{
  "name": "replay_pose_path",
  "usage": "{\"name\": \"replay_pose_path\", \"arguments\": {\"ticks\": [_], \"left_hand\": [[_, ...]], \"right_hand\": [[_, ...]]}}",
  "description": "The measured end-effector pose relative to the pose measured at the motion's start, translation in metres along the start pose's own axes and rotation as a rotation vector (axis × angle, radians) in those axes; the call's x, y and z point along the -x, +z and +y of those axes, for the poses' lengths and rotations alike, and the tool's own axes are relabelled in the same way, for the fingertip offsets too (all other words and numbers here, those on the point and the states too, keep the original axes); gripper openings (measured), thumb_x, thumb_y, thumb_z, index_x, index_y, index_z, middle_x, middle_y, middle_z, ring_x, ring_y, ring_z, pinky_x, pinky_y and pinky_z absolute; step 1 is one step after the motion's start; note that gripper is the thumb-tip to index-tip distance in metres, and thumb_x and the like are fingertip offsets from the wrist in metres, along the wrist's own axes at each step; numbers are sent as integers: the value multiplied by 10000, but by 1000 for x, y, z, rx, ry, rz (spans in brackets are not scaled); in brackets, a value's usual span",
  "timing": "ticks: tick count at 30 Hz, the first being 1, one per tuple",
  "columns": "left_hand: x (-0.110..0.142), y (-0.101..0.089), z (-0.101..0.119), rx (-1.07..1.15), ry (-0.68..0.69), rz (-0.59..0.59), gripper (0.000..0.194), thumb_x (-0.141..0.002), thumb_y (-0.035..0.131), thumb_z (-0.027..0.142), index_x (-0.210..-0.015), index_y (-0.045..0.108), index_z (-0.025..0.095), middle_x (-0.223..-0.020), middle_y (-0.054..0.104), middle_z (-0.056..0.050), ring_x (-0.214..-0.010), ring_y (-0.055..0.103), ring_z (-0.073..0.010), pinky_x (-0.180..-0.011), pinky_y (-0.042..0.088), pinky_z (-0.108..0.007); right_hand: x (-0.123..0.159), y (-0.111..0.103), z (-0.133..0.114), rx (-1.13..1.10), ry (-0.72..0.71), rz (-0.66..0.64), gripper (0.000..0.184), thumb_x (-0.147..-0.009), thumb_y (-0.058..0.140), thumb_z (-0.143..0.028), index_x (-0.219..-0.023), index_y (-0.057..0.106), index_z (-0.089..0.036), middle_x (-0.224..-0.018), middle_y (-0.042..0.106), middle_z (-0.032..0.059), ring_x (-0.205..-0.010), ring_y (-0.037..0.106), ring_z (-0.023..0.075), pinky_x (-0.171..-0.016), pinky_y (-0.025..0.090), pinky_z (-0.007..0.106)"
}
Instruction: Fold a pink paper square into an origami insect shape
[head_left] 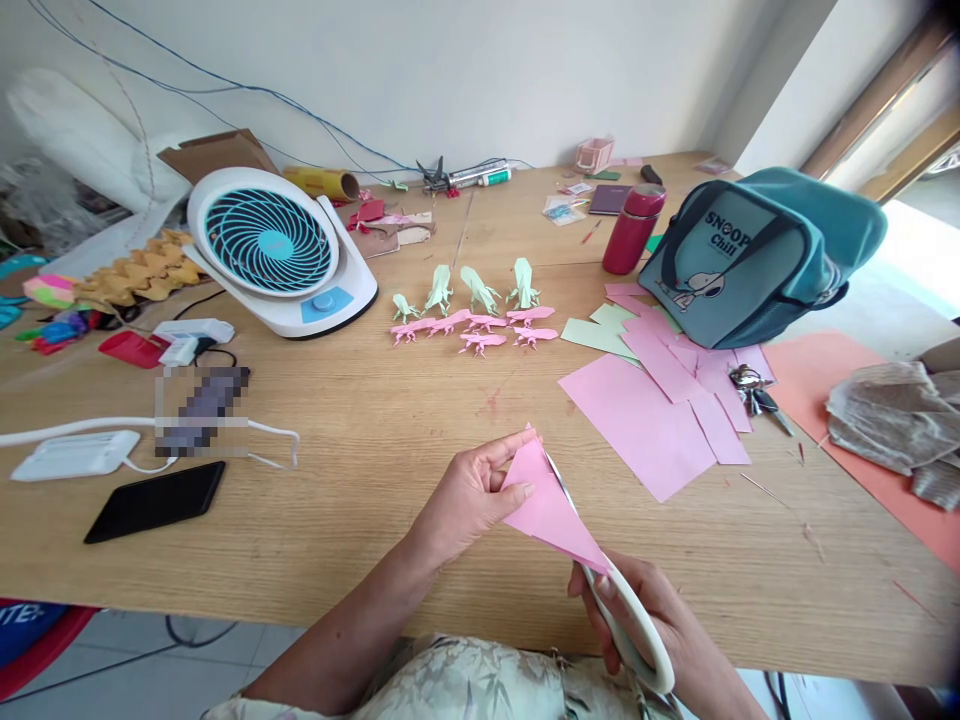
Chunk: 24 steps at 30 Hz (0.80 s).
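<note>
A folded pink sheet of paper [546, 500], roughly triangular, is pinched between the thumb and fingers of my left hand [474, 495]. My right hand [637, 605] grips a pair of white-handled scissors [643, 640]. Their blades lie along the paper's right edge, partly hidden by it; whether they are cutting cannot be made out. Beyond my hands stand several pale green folded-paper figures [480, 289], with several pink folded-paper figures [484, 342] in front of them. To the right lies a large pink sheet [637, 425] beside smaller pink and green pieces.
A white fan [281, 250] stands at the back left, with a black phone [156, 502] and cables nearer. A red flask [634, 230] and a teal bag [750, 260] stand at the back right. Keys [757, 395] and a grey cloth [892, 410] lie at right.
</note>
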<state>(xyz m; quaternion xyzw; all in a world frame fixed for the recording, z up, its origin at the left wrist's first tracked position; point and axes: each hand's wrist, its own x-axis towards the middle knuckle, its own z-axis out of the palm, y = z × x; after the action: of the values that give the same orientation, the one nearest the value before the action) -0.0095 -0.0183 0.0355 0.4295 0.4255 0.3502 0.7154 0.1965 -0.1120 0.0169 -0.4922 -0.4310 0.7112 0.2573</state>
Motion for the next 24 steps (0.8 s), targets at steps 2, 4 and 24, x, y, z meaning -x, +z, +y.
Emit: {"name": "replay_pose_path", "arguments": {"ticks": [2, 4, 24], "left_hand": [[0, 1, 1, 9, -6, 1, 752, -754, 809, 241, -1437, 503, 172, -1217, 693, -147, -924, 696, -186, -720, 499, -196], [1, 2, 3, 28, -9, 7, 752, -747, 815, 239, -1431, 511, 170, -1263, 671, -155, -989, 693, -206, -746, 507, -203], [1, 0, 2, -77, -11, -2, 698, -808, 739, 219, -1455, 480, 194, -1202, 698, -125, -1028, 680, -223, -726, 515, -201]], "right_hand": [[-1, 1, 1, 3, 0, 10, 584, -864, 468, -744, -836, 575, -170, -561, 533, -25, -434, 490, 97, -449, 364, 219], [-2, 1, 3, 4, 0, 14, 591, -860, 468, -749, -837, 580, -169, -557, 532, -25, -428, 486, 99, -444, 357, 221], [0, 6, -4, -45, 39, 23, 594, -841, 503, -753, -891, 596, -169, -585, 562, -17, -485, 526, 123, -497, 419, 247]]}}
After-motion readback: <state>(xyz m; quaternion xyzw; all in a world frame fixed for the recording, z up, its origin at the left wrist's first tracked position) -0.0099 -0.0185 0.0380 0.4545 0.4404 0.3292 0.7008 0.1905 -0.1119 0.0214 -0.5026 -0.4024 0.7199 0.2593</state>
